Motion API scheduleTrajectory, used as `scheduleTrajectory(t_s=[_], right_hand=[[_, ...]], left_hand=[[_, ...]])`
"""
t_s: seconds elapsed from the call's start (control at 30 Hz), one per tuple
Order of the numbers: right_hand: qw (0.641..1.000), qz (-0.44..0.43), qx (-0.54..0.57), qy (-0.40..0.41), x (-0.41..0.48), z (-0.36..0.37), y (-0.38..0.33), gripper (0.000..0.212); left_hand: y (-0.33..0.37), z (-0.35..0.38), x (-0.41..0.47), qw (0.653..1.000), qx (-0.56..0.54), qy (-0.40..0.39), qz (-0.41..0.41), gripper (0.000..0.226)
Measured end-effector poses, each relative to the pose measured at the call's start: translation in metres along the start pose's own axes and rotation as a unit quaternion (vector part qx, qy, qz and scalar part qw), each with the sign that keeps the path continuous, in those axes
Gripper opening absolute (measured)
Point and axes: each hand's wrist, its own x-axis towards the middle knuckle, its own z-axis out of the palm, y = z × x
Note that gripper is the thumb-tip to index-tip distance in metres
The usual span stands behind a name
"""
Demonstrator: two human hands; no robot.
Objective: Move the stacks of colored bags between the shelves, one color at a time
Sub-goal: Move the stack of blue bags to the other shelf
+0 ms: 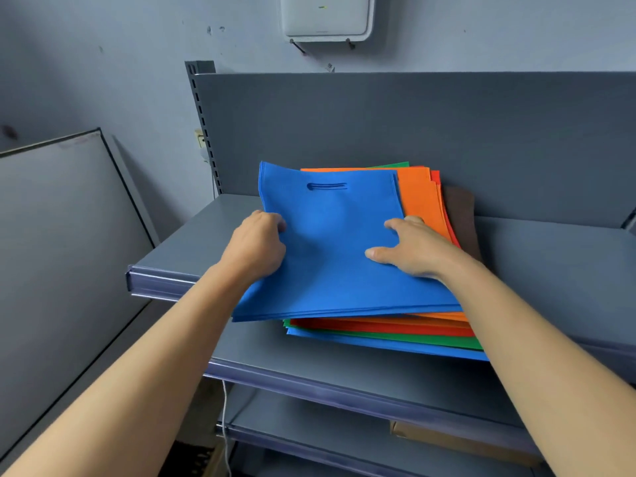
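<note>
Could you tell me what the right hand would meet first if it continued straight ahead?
The right hand holds the blue bags; past their far edge, probably the shelf's back panel, though depth is unclear.

Blue bags (pixel 330 256) top the mixed pile on the top shelf (pixel 192 242), front edge overhanging the shelf lip. Left hand (pixel 256 244) grips their left edge. Right hand (pixel 413 249) sits on the right edge, thumb and forefinger on top; other fingers unclear. Orange bags (pixel 420 197), red bags (pixel 378 327), green bags (pixel 395 337) lie beneath. White box (pixel 327 17) on the wall above the shelf.
</note>
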Motion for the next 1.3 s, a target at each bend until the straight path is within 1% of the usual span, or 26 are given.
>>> scheduleTrajectory(t_s=[0.13, 0.2, 0.3, 0.4, 0.53, 0.63, 0.7, 0.77, 0.9, 1.0, 1.13, 1.2, 1.3], right_hand=[[0.998, 0.027, 0.046, 0.016, 0.007, -0.003, -0.004, 0.080], [0.994, 0.047, 0.099, 0.030, 0.010, -0.005, -0.004, 0.079], [0.976, 0.075, 0.199, 0.048, 0.010, -0.008, -0.004, 0.074], [0.969, 0.069, 0.230, 0.054, 0.005, -0.010, -0.008, 0.064], [0.975, -0.007, 0.181, 0.129, -0.005, -0.014, -0.026, 0.054], [0.980, -0.081, 0.075, 0.165, -0.015, -0.014, -0.046, 0.054], [0.981, -0.117, 0.039, 0.153, -0.022, -0.009, -0.061, 0.057], [0.979, -0.145, 0.030, 0.140, -0.032, -0.002, -0.078, 0.058], [0.969, -0.212, 0.028, 0.126, -0.054, 0.015, -0.113, 0.051], [0.955, -0.267, 0.041, 0.121, -0.071, 0.030, -0.141, 0.051], [0.937, -0.326, 0.071, 0.100, -0.097, 0.060, -0.172, 0.054], [0.925, -0.361, 0.086, 0.077, -0.115, 0.075, -0.191, 0.055], [0.898, -0.424, 0.103, 0.052, -0.145, 0.094, -0.223, 0.054]], left_hand=[[-0.001, 0.007, 0.002, 1.000, -0.025, 0.003, -0.003, 0.045], [-0.001, 0.009, 0.001, 1.000, -0.031, 0.004, -0.001, 0.047], [-0.002, 0.009, -0.003, 0.999, -0.042, 0.016, 0.009, 0.050], [-0.006, 0.002, -0.007, 0.996, -0.066, 0.059, 0.015, 0.051], [-0.009, -0.016, -0.018, 0.986, -0.100, 0.132, 0.019, 0.053], [-0.014, -0.032, -0.035, 0.975, -0.113, 0.191, 0.009, 0.052], [-0.021, -0.043, -0.050, 0.969, -0.110, 0.223, -0.006, 0.051], [-0.030, -0.054, -0.067, 0.964, -0.100, 0.244, -0.027, 0.052], [-0.048, -0.075, -0.109, 0.956, -0.071, 0.269, -0.089, 0.054], [-0.062, -0.087, -0.147, 0.946, -0.045, 0.289, -0.141, 0.056], [-0.081, -0.099, -0.202, 0.933, -0.009, 0.307, -0.188, 0.058], [-0.093, -0.109, -0.235, 0.920, 0.011, 0.321, -0.225, 0.058], [-0.111, -0.125, -0.282, 0.893, 0.040, 0.351, -0.278, 0.059]])
